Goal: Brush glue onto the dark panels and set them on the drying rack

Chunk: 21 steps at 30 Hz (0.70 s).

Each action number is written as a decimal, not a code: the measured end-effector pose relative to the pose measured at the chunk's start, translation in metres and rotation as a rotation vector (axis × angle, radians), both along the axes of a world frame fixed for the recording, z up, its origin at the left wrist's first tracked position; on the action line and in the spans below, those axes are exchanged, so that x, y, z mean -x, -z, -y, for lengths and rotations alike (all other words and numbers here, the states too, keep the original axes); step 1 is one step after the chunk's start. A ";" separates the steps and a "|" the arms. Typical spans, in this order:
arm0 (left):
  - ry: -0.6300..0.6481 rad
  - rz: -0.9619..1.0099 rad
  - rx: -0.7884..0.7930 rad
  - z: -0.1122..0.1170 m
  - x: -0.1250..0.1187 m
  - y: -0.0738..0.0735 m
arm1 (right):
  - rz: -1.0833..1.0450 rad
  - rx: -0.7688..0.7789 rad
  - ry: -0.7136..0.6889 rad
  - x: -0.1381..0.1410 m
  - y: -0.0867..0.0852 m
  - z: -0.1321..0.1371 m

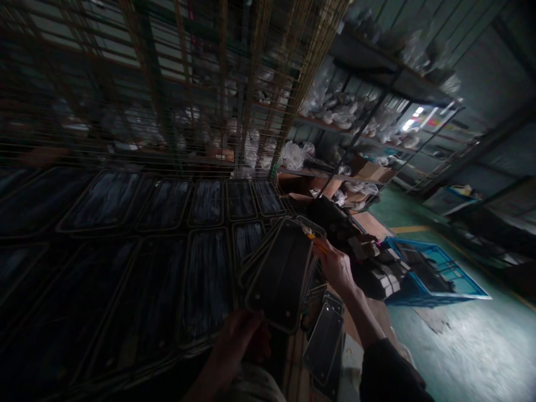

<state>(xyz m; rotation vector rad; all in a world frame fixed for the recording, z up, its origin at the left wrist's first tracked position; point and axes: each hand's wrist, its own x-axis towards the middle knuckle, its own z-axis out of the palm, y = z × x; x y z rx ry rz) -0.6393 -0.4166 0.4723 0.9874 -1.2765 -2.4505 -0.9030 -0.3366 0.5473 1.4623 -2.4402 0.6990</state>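
Note:
A dark rectangular panel (281, 273) with rounded corners, a pale rim and small light spots near its corners is tilted in front of me, on top of similar panels. My left hand (245, 338) grips its lower left corner; shadow hides part of the fingers. At the panel's upper right edge, my right hand (336, 267) is closed around an orange-handled tool (319, 245). The tool's pale tip lies against or just above that edge; its exact kind is too blurred to tell.
Stacks of similar dark panels (207, 273) fill the left, before a wire mesh cage (259, 72). More panels (324, 340) lie below my right forearm. Dark blocks (383, 273) and a blue crate (439, 298) are at right. Shelves (318, 120) with plastic bags stand behind.

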 end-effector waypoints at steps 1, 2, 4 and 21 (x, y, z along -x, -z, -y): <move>-0.002 -0.001 -0.006 0.000 0.000 0.000 | 0.007 -0.019 -0.005 -0.006 0.000 -0.003; 0.004 0.002 -0.015 0.000 0.001 0.001 | 0.028 -0.034 -0.017 -0.013 0.000 -0.008; 0.014 0.007 -0.050 0.000 0.003 0.003 | 0.092 -0.060 -0.056 -0.032 -0.002 -0.022; 0.050 -0.022 0.020 0.000 0.000 0.001 | 0.694 -0.125 -0.154 -0.118 -0.046 -0.079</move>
